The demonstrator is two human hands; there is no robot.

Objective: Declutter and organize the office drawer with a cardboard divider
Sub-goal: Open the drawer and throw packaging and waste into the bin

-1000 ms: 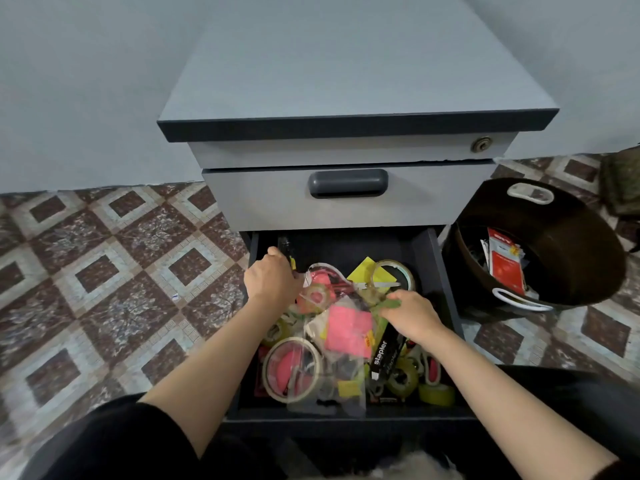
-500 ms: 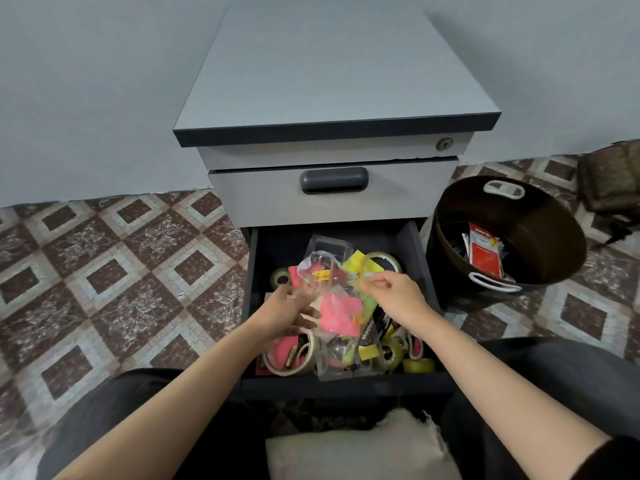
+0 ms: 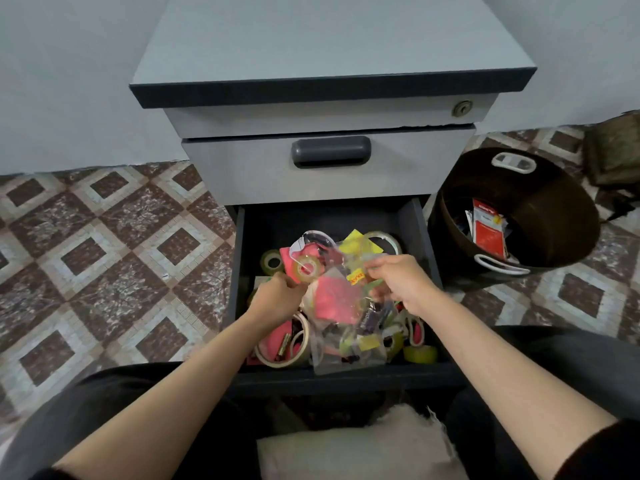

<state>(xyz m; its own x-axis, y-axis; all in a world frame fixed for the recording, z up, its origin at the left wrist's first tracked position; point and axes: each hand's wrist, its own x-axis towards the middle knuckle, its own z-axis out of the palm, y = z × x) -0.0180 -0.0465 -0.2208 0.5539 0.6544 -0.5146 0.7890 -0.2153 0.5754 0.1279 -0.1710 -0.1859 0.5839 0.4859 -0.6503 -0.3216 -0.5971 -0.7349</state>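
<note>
Clear bag (image 3: 341, 306), blurred label (image 3: 356, 279), left hand (image 3: 277, 301), right hand (image 3: 401, 284)

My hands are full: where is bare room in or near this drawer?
Bare: the back strip of the drawer, between rear wall and the yellow note; the cabinet top. Crowded: middle and front, tape rolls packed under the bag.

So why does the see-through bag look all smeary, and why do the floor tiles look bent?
Head view: the clear plastic bag, held by the left hand and the right hand, is blurry and catches soft glare. Head view: the wide-angle lens bows the floor tiles towards the edges. Head view: the light is soft and even, with shadow at the back of the open drawer.
</note>
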